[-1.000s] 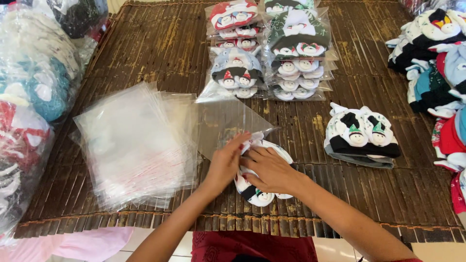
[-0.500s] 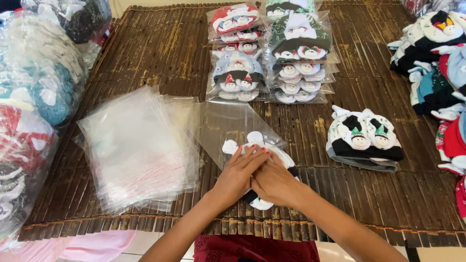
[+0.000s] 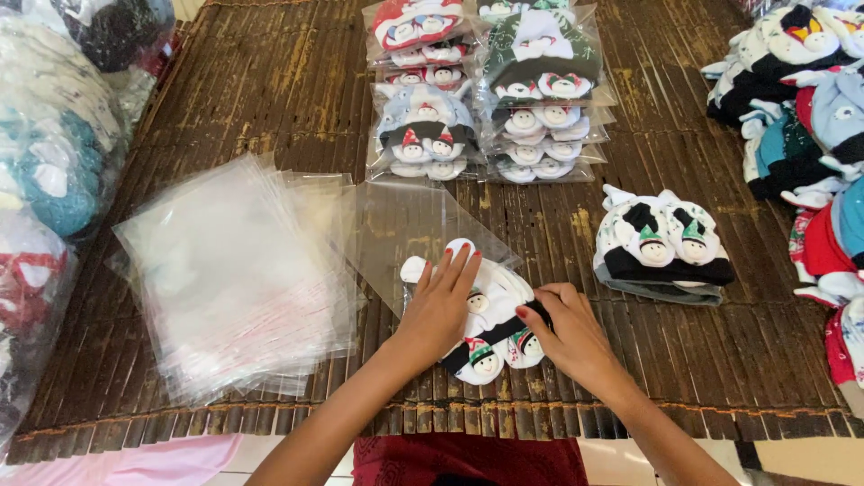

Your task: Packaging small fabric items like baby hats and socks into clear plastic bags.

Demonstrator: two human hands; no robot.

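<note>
At the near edge of the slatted bamboo tabletop [image 3: 270, 99], close to six o'clock, both hands work on a white and black baby hat [image 3: 493, 317] decorated with small snowman faces, its upper part lying inside a clear plastic bag [image 3: 405, 225] that stretches away toward eleven o'clock. The left hand [image 3: 439, 306] lies flat on the hat with fingers spread, pressing it down rather than closing on it. The right hand [image 3: 567, 337], at three o'clock of the hat, pinches the hat's dark edge between thumb and fingertips, a narrow grip. At nine o'clock of the hands sits a loose stack of empty clear bags [image 3: 234, 279]. At twelve o'clock, two piles of bagged hats [image 3: 490, 90] stand side by side. At two o'clock of the hands, well apart, lies a small stack of unbagged white and black hats [image 3: 661, 247]. Along the right edge, a heap of mixed coloured hats [image 3: 801, 99] runs down. At the left edge, large bulging bags of hats [image 3: 45, 144] crowd the tabletop's side.
</note>
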